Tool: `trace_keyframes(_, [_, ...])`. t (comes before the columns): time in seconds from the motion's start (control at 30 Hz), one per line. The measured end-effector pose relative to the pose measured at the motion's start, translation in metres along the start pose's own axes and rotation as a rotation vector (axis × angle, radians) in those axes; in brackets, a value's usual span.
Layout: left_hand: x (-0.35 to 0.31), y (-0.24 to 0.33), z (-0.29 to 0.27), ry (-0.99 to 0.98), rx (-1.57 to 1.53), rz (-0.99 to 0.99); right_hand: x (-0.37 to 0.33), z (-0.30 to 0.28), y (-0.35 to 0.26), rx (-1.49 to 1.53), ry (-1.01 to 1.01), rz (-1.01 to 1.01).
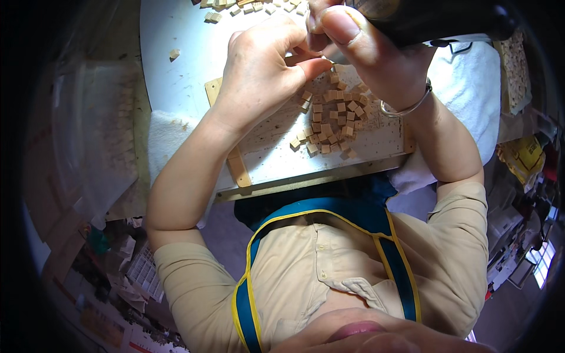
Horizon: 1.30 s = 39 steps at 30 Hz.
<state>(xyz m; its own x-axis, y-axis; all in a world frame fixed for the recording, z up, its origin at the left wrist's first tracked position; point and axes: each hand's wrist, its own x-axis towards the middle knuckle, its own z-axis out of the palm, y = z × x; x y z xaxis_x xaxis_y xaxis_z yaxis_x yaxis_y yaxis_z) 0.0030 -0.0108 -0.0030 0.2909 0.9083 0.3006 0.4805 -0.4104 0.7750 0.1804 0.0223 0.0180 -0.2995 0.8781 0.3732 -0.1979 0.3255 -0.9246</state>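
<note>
My left hand (262, 73) is over the far part of a white work board, its thumb and fingers closed in a pinch. A small light-brown wooden piece (297, 59) shows between them. Close beside it, my right hand (379, 62) is also closed, with thumb and fingertips pressed together. What it pinches is hidden. Many small wooden cubes (326, 129) lie loose on the board (271, 159), below and between my hands. A large black rounded object (435, 23) overlaps the view just above my right hand; its kind is unclear.
More wooden cubes (253, 7) lie at the far edge of the white table (176, 82), and a single cube (175, 54) sits apart at left. Wooden strips (238, 167) edge the board. White cloth (471, 88) lies at right, near a tray of small pieces (514, 70).
</note>
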Motion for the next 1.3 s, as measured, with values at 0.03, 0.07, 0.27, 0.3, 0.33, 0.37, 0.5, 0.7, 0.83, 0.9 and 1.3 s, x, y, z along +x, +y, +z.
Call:
trace_keyframes(0.03, [0.0,0.001,-0.001,-0.009,-0.011,-0.016,0.0,0.0,0.0,0.033,-0.002,0.003])
trace_keyframes(0.07, [0.0,0.002,0.0,-0.016,-0.064,-0.036,-0.001,-0.002,0.0,0.097,-0.003,0.003])
trace_keyframes(0.27, [0.001,0.004,-0.019,-0.197,-0.025,0.094,0.031,-0.032,-0.025,0.511,0.074,-0.352])
trace_keyframes(0.3, [0.0,0.005,-0.025,-0.219,-0.047,0.098,0.034,-0.035,-0.029,0.465,0.111,-0.376])
trace_keyframes(0.33, [0.001,0.001,-0.027,-0.202,-0.148,0.079,0.033,-0.036,-0.03,0.407,0.148,-0.353])
trace_keyframes(0.37, [0.003,0.002,-0.03,-0.184,-0.248,0.059,0.033,-0.038,-0.031,0.369,0.179,-0.326])
trace_keyframes(0.5, [0.024,-0.002,-0.034,0.023,0.123,0.136,0.027,-0.033,-0.033,0.392,0.27,-0.208])
trace_keyframes(0.7, [0.043,0.003,-0.022,0.018,0.737,0.333,0.024,-0.033,-0.034,0.46,0.191,-0.234])
trace_keyframes(0.83, [0.028,-0.009,-0.028,0.006,0.446,0.178,0.031,-0.037,-0.019,0.425,0.143,-0.377])
trace_keyframes(0.9, [0.025,-0.005,-0.032,0.006,0.381,0.099,0.032,-0.036,-0.018,0.409,0.176,-0.369])
trace_keyframes(1.3, [0.028,-0.01,-0.043,-0.109,0.443,0.14,0.032,-0.034,-0.016,0.429,0.201,-0.379])
